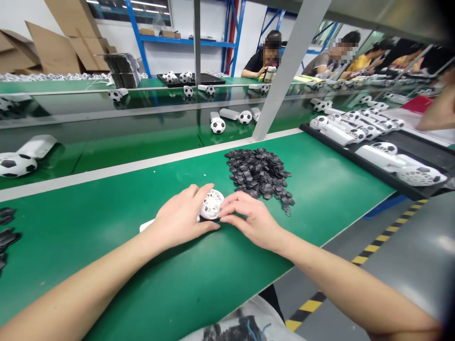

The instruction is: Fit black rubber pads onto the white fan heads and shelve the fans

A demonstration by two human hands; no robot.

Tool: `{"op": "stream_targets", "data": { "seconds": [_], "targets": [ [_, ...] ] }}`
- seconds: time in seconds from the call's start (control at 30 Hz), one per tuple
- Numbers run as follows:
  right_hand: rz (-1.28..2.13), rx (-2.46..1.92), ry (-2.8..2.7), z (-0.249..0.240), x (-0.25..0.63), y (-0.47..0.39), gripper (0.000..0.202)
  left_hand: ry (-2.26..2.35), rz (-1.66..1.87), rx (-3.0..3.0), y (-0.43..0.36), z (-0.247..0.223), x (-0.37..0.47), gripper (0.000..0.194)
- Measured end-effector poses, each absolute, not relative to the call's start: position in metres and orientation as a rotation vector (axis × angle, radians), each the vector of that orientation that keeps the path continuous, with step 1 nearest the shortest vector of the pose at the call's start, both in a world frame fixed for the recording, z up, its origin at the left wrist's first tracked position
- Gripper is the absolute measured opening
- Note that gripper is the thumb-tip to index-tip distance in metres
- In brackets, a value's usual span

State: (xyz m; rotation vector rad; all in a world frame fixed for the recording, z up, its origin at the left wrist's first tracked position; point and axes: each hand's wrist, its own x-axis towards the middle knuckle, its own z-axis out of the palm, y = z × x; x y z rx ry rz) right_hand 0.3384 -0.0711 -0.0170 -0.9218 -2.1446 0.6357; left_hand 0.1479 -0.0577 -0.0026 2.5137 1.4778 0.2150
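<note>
My left hand (183, 215) is wrapped over a white handheld piece with a round, openwork football-shaped head (212, 204). A bit of its white handle (145, 225) shows on the far side of my wrist. The fingers of my right hand (245, 215) are pinched together at the right rim of the head. Whatever sits between those fingertips is hidden or too small to make out. Just beyond my right hand lies a heap of small black pieces (258, 171) on the green table (170, 284).
A black tray (359, 158) of white football-headed units stands at the right. Behind a pale rail (142, 166), a glossy green belt carries more units, one football head (217, 125) among them. A slanted post (280, 80) rises there. Several people sit across. More black pieces (6, 237) lie far left.
</note>
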Motion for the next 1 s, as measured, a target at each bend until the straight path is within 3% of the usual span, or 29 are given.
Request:
{"op": "stream_targets", "data": {
  "seconds": [0.27, 0.47, 0.57, 0.87, 1.0],
  "targets": [
    [0.727, -0.967, -1.975, -0.03, 0.325, -0.068, 0.01, 1.369, 0.299, 2.42, -0.059, 0.001, 0.145, 0.06],
    [0.987, -1.058, -1.857, -0.033, 0.323, -0.066, 0.05, 1.34, 0.317, 2.405, -0.055, -0.002, 0.142, 0.058],
    [1.046, -1.073, -1.861, -0.033, 0.322, -0.066, 0.058, 1.332, 0.321, 2.389, -0.055, -0.004, 0.14, 0.058],
    [0.797, -1.106, -2.077, -0.021, 0.336, -0.062, 0.034, 1.361, 0.27, 2.369, -0.056, -0.001, 0.14, 0.058],
    [0.409, -1.426, -2.115, -0.019, 0.373, -0.061, 0.014, 1.377, 0.271, 2.365, -0.054, -0.002, 0.14, 0.061]
  ]
}}
